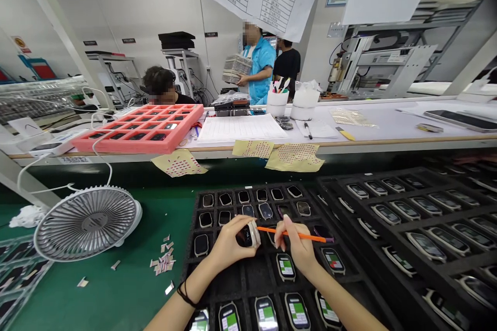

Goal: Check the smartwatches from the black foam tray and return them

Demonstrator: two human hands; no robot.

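My left hand (234,242) is closed around a smartwatch case (254,235), held on edge above a black foam tray (231,283). In my right hand (297,242) I grip a slim orange stick (312,237) with a purple end, like a pen or probe. Its left tip meets or nearly meets the side of the watch; I cannot tell which. Watches without straps sit in the tray's compartments. Those in the far rows have dark screens, while a nearer watch (286,267) shows green and white blocks.
More black trays of watches (427,246) are stacked at the right. A white fan (89,223) and small scraps (163,262) lie on the green mat at left. A pink tray (171,139), papers and pen cups (277,102) occupy the shelf. Other people (262,70) are beyond it.
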